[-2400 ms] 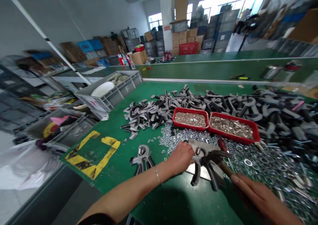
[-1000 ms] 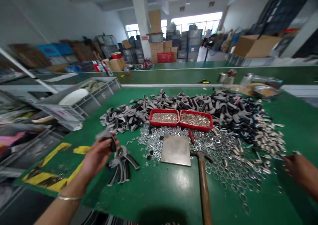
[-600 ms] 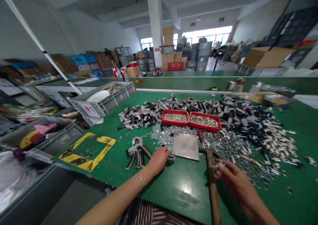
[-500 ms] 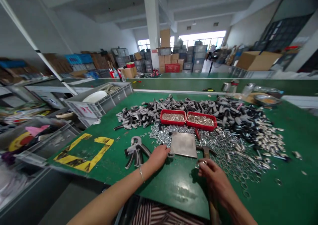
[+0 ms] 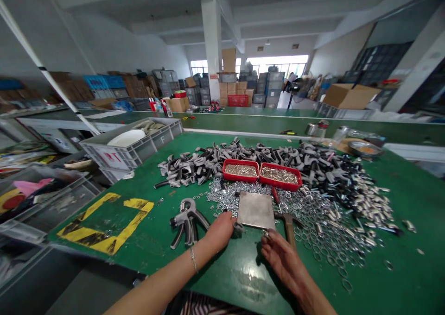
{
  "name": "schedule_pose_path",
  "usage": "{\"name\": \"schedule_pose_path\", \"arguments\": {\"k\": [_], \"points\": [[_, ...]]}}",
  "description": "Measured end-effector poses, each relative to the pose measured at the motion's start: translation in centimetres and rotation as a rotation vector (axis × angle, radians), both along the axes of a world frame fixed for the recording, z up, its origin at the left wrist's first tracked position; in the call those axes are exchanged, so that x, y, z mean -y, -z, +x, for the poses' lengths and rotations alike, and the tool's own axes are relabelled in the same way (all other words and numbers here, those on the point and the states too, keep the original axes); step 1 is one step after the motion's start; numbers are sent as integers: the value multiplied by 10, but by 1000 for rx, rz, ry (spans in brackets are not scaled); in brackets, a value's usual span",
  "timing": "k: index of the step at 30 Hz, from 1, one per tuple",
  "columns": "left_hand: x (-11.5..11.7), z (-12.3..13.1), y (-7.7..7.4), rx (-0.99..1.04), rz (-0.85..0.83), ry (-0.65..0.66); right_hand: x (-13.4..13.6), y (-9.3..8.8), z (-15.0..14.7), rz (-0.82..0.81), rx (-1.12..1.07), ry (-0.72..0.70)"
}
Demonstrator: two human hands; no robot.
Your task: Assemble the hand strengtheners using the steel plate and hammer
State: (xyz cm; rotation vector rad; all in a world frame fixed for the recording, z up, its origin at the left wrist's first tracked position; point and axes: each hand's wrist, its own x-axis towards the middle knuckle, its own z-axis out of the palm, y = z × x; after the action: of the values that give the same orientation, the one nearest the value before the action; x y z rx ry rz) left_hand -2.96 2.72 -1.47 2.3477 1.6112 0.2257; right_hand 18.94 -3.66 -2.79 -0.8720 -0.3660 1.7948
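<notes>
My left hand [image 5: 220, 231] is closed on a small grey part [image 5: 238, 229] just left of the metal plate [image 5: 256, 210]; most of the part is hidden by my fingers. At the plate's lower right edge, my right hand [image 5: 280, 255] pinches a small shiny metal ring [image 5: 266, 234] between thumb and fingertips. A hammer [image 5: 289, 229] with a wooden handle lies behind the right hand, and a red-handled screwdriver [image 5: 275, 196] is above it. Left of my left hand rests an assembled grey-and-black hand grip exerciser [image 5: 188, 220] with a spring.
Two red trays [image 5: 280, 184] of small metal pieces stand behind the plate. Grey handles [image 5: 189, 169] are heaped around them. Loose nuts and rings [image 5: 333, 245] spread to the right, beside metal cylinders [image 5: 371, 201]. Yellow-black tape [image 5: 107, 222] marks the left; a grey crate [image 5: 139, 143] stands beyond.
My right hand has moved left and inward with the ring, closer to my left hand and the plate's lower edge. My left hand keeps its hold beside the plate. The view has shifted slightly.
</notes>
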Motion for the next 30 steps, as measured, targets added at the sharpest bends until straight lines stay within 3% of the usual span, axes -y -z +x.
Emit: {"name": "schedule_pose_path", "arguments": {"k": [3, 8, 12, 15, 18, 23, 30], "points": [[7, 0, -3, 208, -35, -93, 4, 3, -1, 60, 59, -32], [48, 13, -10, 1053, -413, -271, 18, -8, -10, 186, 290, -141], [82, 20, -12, 1328, -509, -356, 32, -33, -26, 255, 384, -225], [95, 15, -11, 1510, -597, -369, 41, -46, -42, 251, 347, -241], [100, 6, -10, 1604, -678, -312, 49, -53, -53, 250, 306, -246], [111, -5, -12, 1589, -753, -249, 63, -55, -61, 224, 289, -199], [130, 2, -11, 1585, -755, -244, 81, -50, -53, 169, 335, -109]]}}
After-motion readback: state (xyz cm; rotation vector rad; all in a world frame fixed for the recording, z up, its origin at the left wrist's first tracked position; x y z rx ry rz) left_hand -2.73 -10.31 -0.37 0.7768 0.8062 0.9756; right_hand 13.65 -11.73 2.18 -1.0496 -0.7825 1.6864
